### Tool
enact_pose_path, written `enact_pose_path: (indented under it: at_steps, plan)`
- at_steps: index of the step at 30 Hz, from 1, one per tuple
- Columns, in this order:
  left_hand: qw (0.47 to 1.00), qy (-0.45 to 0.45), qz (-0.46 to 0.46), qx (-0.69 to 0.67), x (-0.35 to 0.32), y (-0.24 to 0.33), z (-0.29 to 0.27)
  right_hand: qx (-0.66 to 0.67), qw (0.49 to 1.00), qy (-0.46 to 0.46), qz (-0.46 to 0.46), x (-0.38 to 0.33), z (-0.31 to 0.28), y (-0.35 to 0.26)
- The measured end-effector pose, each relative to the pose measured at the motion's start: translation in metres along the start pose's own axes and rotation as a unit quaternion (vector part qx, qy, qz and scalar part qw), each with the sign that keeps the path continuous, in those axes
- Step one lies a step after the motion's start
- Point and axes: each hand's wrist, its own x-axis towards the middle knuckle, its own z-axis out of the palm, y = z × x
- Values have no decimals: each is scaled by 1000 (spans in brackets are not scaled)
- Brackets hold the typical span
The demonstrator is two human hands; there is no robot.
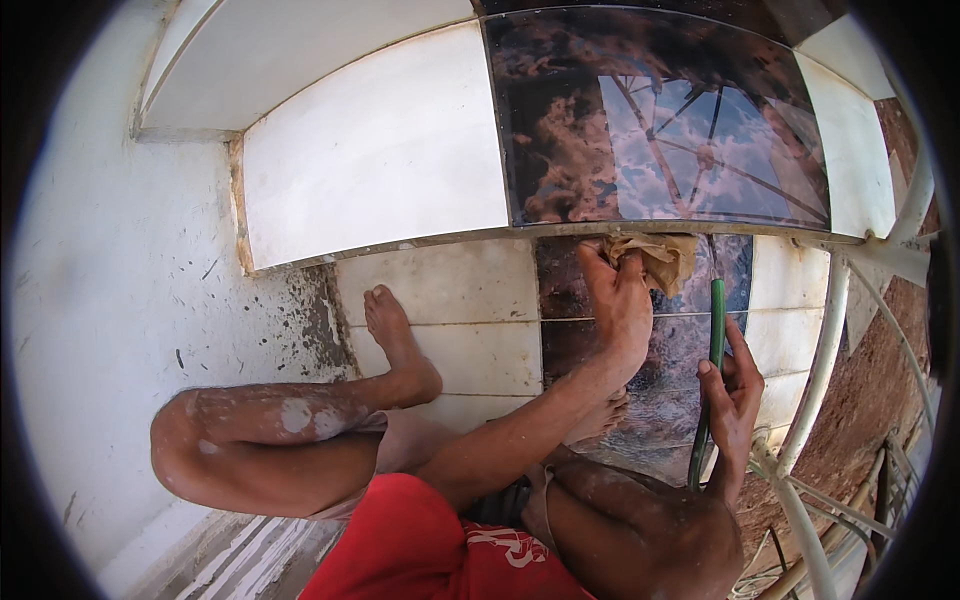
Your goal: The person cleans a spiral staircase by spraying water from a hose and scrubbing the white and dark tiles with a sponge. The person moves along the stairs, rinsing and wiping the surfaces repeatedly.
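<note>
Crumpled brown wad point(668, 262) gripped in left hand point(618, 300); fingers drawn in around it, thumb side uppermost, fingertips partly hidden by its folds. Whether it is paper or cloth cannot be told. The wad is held at the front edge of the tiled ledge point(520, 234), just beyond the left fingers. Green hose point(717, 325) loosely held in right hand point(735, 395): thumb laid against it, forefinger stretched along its far side, remaining fingers partly hidden. Its end is pointed toward the ledge, ahead of the right fingertips and just right of the wad. Beyond the left fingers, a glossy dark marbled tile point(560, 150) is set in the ledge top, sky and a framework mirrored in it; a white tile point(375, 150) is set to its left. Below the ledge, darker tiling point(568, 295) is seen behind the left hand. Left bare foot point(395, 340) is planted on pale tiles point(470, 285), well left of the left fingers. White metal pipes point(815, 350) are seen right of the right fingers.
</note>
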Motion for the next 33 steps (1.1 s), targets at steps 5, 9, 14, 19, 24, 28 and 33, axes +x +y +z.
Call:
enact_pose_path:
  at_steps: [5, 9, 14, 19, 24, 28, 33]
  plan:
    - [998, 50, 27, -32, 30, 80, -96, 8, 1000, 0, -2, -2, -3, 5]
    - [988, 150, 33, 32, 58, 120, -148, 12, 1000, 0, -5, -1, -5, 5]
    - [991, 87, -88, -49, 41, 17, -44, 5, 1000, 11, -6, 1, -5, 5]
    - [984, 79, -72, -143, 58, -26, -65, 28, 998, 47, 12, 3, -4, 10]
    - [948, 296, 114, 24, 127, 108, -224, 28, 999, 31, -13, 4, -5, 13]
    - [894, 391, 208, 70, 154, 191, -274, -5, 1000, 17, -16, 5, -5, 14]
    - [957, 287, 16, 39, 130, 70, -195, 1, 1000, 22, -16, 10, 5, 10]
